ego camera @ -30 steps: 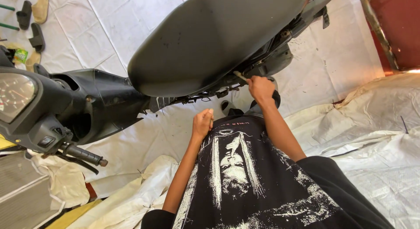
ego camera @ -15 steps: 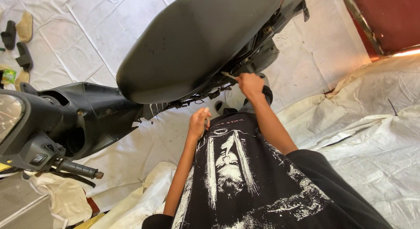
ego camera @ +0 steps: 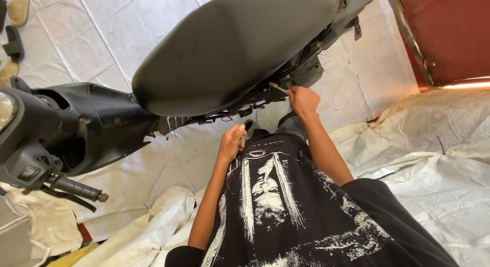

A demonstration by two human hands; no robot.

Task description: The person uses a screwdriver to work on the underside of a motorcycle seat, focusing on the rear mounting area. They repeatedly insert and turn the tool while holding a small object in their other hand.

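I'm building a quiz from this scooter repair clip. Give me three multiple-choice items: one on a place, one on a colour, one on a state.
1. Where is the right hand?
A. on the handlebar grip
B. under the seat's edge
C. on the floor sheet

2. What colour is the seat?
A. black
B. red
C. white

3. What does the right hand hold?
A. nothing
B. a cloth
C. a thin tool

Answers: 1 B, it reaches the frame beneath the seat. 2 A, the seat is plainly black. 3 C, a slim pale tool sticks out from its fingers.
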